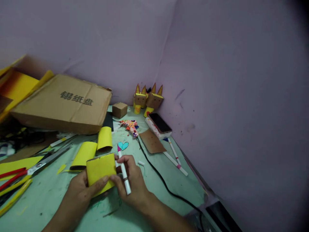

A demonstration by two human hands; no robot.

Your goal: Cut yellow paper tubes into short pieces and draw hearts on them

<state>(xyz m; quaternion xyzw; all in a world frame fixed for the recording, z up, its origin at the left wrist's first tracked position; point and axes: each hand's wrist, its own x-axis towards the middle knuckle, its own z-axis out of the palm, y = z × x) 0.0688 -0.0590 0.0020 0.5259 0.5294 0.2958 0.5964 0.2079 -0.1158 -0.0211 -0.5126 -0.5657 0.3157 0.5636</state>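
Two yellow paper tubes (93, 149) already lie finished on the green table (48, 196), just beyond the hands, and two cardboard animal figures (147, 100) with pointed ears stand complete in the far corner. So a good part of the making looks done. What is in hand is a third piece, a yellow paper roll (100, 170) whose near face shows no drawing yet, though I can't see its far side from here.

The left hand (80, 193) is closed round the roll from below and from the left, thumb laid across its near face. The right hand (132, 182) pinches the roll's right edge with its fingertips while a white marker with a pink tip (124, 172) rests clamped between the fingers, tip pointing away and not touching the paper. The roll sits between both hands, near the table's front edge, raised slightly off it.

To the left lie red-handled scissors (26, 170). A black cable (159, 177) runs past the right wrist, and a phone (160, 122) rests far right on a box.
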